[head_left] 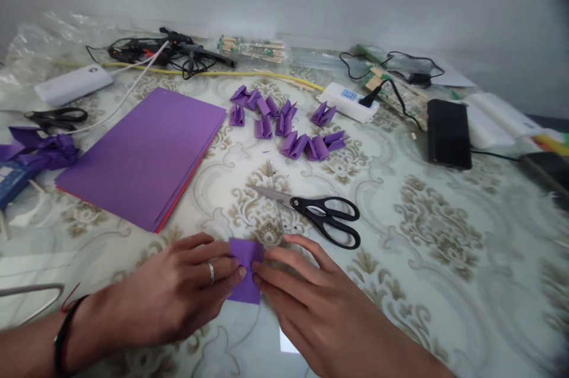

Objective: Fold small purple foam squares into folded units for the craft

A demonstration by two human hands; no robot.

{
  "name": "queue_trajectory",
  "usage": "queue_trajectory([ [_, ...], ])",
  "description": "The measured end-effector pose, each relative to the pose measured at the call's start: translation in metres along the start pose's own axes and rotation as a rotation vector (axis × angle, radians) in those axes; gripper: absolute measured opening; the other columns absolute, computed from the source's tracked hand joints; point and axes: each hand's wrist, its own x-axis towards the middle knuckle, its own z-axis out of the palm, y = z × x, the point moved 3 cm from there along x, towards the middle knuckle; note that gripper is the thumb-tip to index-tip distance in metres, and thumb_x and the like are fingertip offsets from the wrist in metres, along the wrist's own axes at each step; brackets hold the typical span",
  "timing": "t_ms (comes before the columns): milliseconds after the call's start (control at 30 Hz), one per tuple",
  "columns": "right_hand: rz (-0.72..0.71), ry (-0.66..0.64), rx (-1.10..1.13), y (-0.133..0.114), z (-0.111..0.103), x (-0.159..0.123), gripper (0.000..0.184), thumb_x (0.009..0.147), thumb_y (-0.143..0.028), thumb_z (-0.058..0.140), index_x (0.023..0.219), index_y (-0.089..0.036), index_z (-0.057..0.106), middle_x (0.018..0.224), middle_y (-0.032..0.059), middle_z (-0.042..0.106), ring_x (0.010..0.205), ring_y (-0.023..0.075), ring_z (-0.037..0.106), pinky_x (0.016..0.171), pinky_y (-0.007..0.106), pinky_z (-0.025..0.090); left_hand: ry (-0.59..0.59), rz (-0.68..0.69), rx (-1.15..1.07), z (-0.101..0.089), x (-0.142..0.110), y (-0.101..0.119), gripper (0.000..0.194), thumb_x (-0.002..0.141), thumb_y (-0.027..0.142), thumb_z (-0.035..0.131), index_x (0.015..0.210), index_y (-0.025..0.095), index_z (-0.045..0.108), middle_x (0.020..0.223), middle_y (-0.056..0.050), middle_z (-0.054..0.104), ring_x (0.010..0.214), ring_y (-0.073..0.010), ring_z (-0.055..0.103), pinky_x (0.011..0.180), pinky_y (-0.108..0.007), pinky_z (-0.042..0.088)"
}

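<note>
A small purple paper rectangle (pixel 246 289) lies at the front of the table between my hands. My left hand (pixel 184 283), with a ring on one finger, grips its left edge, fingertips resting on the paper. From the other side my right hand (pixel 306 289) pinches the right edge, its index finger lifted away. Just beyond sits a pair of black-handled scissors (pixel 317 212), blades pointing left. Several folded purple paper pieces (pixel 284 120) stand grouped farther back. To the left is a stack of purple sheets (pixel 146 153) with red showing underneath.
A white power strip (pixel 344 99) with a black plug and a black phone (pixel 448 132) are at the back right. Tangled black cables (pixel 178 52) and bundled sticks (pixel 253 48) lie along the wall. At far left are a white power bank (pixel 73 85), more scissors (pixel 57 116) and crumpled purple paper (pixel 48 150).
</note>
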Motion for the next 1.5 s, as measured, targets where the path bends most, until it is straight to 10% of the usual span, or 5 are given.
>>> queue_trajectory([
  [1033, 0.014, 0.063, 0.053, 0.0, -0.001, -0.002, 0.021, 0.104, -0.011, 0.059, 0.113, -0.014, 0.078, 0.12, 0.0063, 0.08, 0.119, 0.0238, 0.065, 0.119, 0.045, 0.044, -0.094, -0.067, 0.028, -0.013, -0.012, -0.008, 0.021, 0.101, 0.017, 0.062, 0.119, 0.019, 0.072, 0.106, -0.007, 0.078, 0.101, -0.0277, 0.07, 0.089, -0.046, 0.053],
  [1300, 0.068, 0.081, 0.053, -0.001, 0.002, -0.001, 0.031, 0.097, -0.045, 0.08, 0.106, -0.015, 0.077, 0.107, 0.0069, 0.078, 0.104, 0.0269, 0.064, 0.107, 0.048, 0.051, -0.065, -0.027, 0.056, -0.002, -0.015, -0.005, 0.037, 0.104, 0.047, 0.07, 0.124, 0.016, 0.07, 0.121, -0.011, 0.078, 0.114, -0.0323, 0.07, 0.099, -0.05, 0.052],
  [1500, 0.053, 0.155, -0.018, -0.005, 0.006, 0.001, 0.019, 0.108, -0.021, 0.06, 0.102, -0.014, 0.077, 0.089, 0.0053, 0.074, 0.087, 0.0251, 0.062, 0.094, 0.045, 0.051, 0.044, -0.021, -0.005, -0.002, -0.007, 0.001, 0.01, 0.107, 0.016, 0.063, 0.113, 0.012, 0.069, 0.108, -0.009, 0.079, 0.1, -0.0249, 0.073, 0.091, -0.041, 0.056],
])
